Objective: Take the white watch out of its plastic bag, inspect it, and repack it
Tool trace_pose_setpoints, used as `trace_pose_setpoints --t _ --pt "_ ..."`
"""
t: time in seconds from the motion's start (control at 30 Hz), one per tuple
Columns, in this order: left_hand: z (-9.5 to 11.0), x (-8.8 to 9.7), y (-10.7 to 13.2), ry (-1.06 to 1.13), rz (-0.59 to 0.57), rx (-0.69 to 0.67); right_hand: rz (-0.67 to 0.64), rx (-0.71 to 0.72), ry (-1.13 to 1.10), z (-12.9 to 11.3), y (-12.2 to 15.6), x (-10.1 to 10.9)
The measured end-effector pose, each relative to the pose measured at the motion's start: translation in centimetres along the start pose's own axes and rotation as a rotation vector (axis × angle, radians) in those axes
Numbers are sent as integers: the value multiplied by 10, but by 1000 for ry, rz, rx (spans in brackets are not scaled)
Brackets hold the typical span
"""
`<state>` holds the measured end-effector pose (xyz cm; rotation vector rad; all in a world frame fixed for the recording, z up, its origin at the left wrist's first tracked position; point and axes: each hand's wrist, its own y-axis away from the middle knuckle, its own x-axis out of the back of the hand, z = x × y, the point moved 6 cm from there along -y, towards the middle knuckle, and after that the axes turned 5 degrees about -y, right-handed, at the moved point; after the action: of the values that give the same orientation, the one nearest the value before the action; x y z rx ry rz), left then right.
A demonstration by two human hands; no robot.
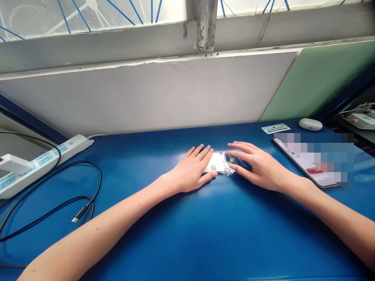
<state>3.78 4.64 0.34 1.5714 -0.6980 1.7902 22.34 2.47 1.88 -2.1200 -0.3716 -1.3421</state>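
Note:
A small white packet (pixel 215 163) with a printed square code lies on the blue table, and shiny clear plastic shows at its right end. My left hand (pixel 193 169) rests flat over the packet's left part, fingers stretched out, hiding that side. Just to the right, my right hand (pixel 258 166) has its fingers apart and slightly curved around the plastic end. Between its thumb and fingers is a dark, glossy patch (pixel 238 162); I cannot tell whether it is part of the wrapping or a separate thing. Whether the right fingertips touch the plastic is unclear.
A white power strip (pixel 47 162) and a black USB cable (pixel 99 175) are on the left. On the right lie a phone (pixel 295 160), partly blurred out, a printed card (pixel 275 128) and a white earbud case (pixel 310 124). A white wall panel (pixel 152 93) borders the table's back.

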Motion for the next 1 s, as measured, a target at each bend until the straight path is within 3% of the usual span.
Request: trace_pose_setpoints --t 0.1,0.23,0.53,0.73,1.0 --pt "0 0 0 4 14 2 84 -74 75 3 -1 6" --pt "1 0 0 6 46 -2 105 -106 70 -1 -1 7" --pt "1 -2 1 -4 44 8 35 -28 -136 -20 0 4" --pt "0 -2 1 -6 53 7 -16 50 -90 -27 2 -4" --pt "1 0 0 1 64 5 68 52 -100 -24 3 -11"
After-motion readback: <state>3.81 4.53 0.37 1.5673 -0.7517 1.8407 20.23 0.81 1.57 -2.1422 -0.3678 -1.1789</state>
